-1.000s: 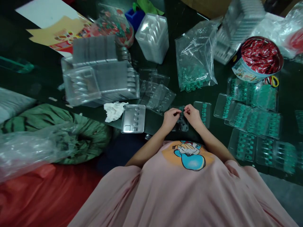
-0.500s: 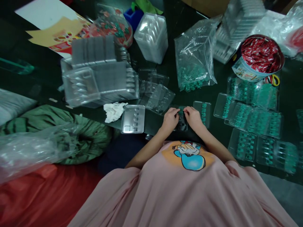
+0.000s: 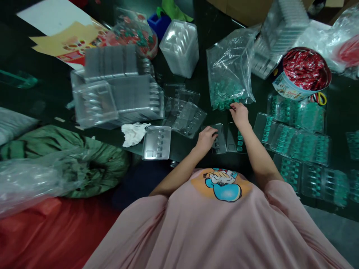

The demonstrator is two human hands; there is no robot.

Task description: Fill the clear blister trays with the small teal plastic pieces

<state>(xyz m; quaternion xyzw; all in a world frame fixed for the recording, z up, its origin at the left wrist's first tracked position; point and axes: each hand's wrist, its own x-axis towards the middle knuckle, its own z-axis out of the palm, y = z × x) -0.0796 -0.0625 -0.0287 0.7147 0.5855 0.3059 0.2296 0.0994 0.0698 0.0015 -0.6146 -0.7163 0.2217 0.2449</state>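
Note:
My left hand rests at the left edge of a clear plastic blister tray, its bent fingers gripping the tray by the row of small cavities. Further out, my right hand has its fingertips pinched together at the mouth of a clear plastic bag. Small green translucent pieces lie heaped there; whether one is between the fingers is hidden. Under my right forearm is another blister tray with green pieces in its row.
Filled trays spread over the right side. Stacked empty trays stand left, beside loose trays and a crumpled tissue. A round tin of red packets and yellow-handled scissors are at the right.
My right hand has left the tray and moved forward to the green pieces at the bag. My left hand stays at the tray, whose cavities now show more.

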